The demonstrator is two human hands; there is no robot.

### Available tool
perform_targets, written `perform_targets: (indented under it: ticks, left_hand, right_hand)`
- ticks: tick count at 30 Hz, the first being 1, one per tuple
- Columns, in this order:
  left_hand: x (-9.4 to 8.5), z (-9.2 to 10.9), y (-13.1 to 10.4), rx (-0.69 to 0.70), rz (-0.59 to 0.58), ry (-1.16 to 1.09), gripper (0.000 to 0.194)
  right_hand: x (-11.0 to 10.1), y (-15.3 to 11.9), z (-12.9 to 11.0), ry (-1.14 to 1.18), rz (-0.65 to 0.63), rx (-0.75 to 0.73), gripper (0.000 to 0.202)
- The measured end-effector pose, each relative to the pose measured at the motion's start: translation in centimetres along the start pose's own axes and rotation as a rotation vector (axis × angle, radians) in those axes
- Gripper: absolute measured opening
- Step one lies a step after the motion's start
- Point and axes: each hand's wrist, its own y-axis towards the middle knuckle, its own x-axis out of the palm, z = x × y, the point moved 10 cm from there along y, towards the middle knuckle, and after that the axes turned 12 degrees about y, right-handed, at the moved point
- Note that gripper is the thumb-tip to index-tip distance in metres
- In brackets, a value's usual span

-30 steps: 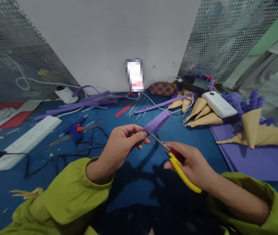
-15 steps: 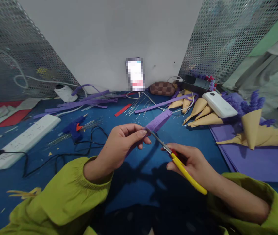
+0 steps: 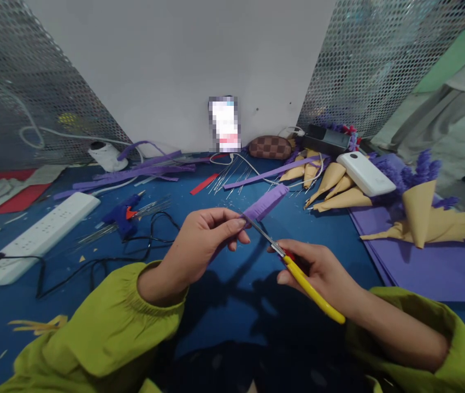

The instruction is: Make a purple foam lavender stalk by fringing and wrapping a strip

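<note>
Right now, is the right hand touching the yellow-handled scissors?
Touching. The head view shows the right hand wrapped around the handles of the scissors, with no gap between them.

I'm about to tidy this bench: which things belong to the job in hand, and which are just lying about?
Part of the job:
- purple piece, pinched by the left hand
- yellow-handled tool, in the right hand
- probably the loose purple strips

Likely just lying about:
- checkered pouch
- white power bank
- yellow scraps
</note>
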Motion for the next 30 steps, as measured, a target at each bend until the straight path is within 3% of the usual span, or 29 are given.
perform_targets:
  ticks: [15, 23, 30]
  left_hand:
    - [-0.2, 0.4, 0.0, 0.04, 0.009, 0.083, 0.013]
    - [-0.5, 0.3, -0.1, 0.046, 0.022, 0.066, 0.012]
    - [-0.4, 0.2, 0.0, 0.044, 0.016, 0.06, 0.012]
  right_hand:
    - [-0.1, 0.2, -0.9, -0.007, 0.024, -0.044, 0.036]
    - [-0.7, -0.2, -1.4, -0.268, 0.09, -0.129, 0.042]
    - [-0.7, -0.3, -1.7, -0.261, 0.095, -0.168, 0.042]
